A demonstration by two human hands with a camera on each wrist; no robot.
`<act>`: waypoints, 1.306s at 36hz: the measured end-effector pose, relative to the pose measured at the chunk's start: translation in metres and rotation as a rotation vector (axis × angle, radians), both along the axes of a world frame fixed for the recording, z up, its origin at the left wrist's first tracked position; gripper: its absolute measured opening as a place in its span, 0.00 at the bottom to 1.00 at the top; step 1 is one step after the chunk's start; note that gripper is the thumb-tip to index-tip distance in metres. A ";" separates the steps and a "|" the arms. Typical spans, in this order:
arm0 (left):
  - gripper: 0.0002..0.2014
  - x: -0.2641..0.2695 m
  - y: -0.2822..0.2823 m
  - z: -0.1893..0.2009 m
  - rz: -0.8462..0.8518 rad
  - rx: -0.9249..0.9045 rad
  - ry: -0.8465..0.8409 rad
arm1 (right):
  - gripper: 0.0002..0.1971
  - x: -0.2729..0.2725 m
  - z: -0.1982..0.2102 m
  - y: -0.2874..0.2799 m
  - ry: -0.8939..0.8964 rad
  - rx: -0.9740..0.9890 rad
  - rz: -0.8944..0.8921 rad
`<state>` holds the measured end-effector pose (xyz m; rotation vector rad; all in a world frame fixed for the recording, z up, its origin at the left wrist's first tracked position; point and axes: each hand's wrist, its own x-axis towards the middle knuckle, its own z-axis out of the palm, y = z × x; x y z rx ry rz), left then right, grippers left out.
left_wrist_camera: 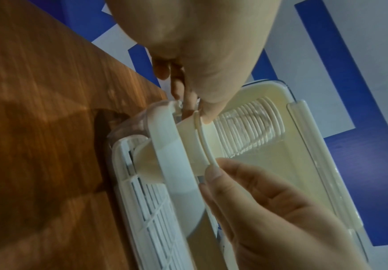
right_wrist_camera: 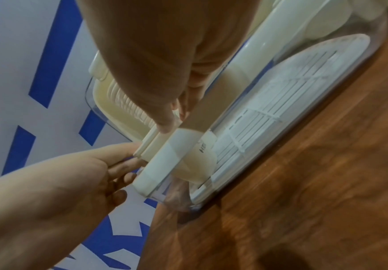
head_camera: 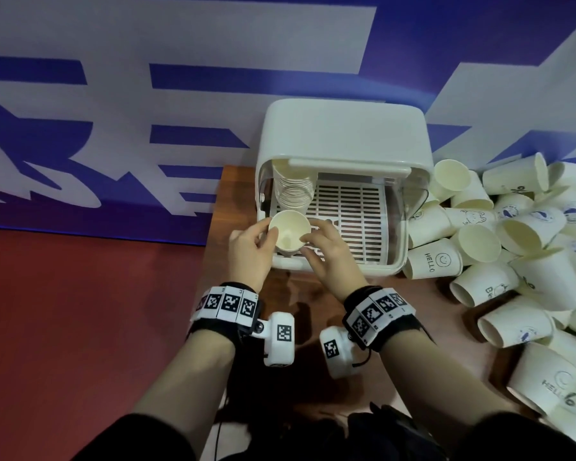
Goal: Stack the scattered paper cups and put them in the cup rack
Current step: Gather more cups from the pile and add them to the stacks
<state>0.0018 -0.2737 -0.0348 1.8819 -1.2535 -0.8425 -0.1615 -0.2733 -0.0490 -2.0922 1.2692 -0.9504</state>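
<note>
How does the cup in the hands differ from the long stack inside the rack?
The cup stands upright at the rack's front left, mouth up; the stack leans behind it. The cup shows two rims, the stack many. Both hands hold the cup; nothing holds the stack. Both are cream paper.

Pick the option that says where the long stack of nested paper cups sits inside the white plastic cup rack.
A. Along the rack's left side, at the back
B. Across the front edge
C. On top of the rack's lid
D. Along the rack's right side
A: in the head view the long stack of nested cream paper cups lies along the left side of the white plastic cup rack, reaching toward its back, while the slotted floor to its right is bare.
</note>
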 end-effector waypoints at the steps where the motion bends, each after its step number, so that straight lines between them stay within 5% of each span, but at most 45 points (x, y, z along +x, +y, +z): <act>1: 0.16 0.000 0.000 -0.001 0.002 0.006 -0.009 | 0.07 0.000 0.000 0.000 -0.002 0.001 -0.005; 8: 0.15 -0.002 0.002 0.005 -0.037 0.007 -0.023 | 0.09 -0.001 0.001 0.002 0.027 0.085 0.009; 13: 0.17 0.001 0.002 0.006 -0.033 -0.015 0.015 | 0.22 -0.005 0.007 0.008 0.081 0.129 0.024; 20: 0.20 -0.001 0.006 0.017 0.003 -0.143 -0.021 | 0.18 -0.023 0.023 0.019 0.068 0.136 -0.030; 31: 0.19 -0.070 0.034 0.041 -0.149 -0.223 0.064 | 0.09 -0.098 0.050 0.072 -0.194 0.153 -0.383; 47: 0.13 -0.216 0.047 0.040 -0.482 -0.028 0.172 | 0.08 -0.249 0.074 0.114 -0.230 0.047 -0.811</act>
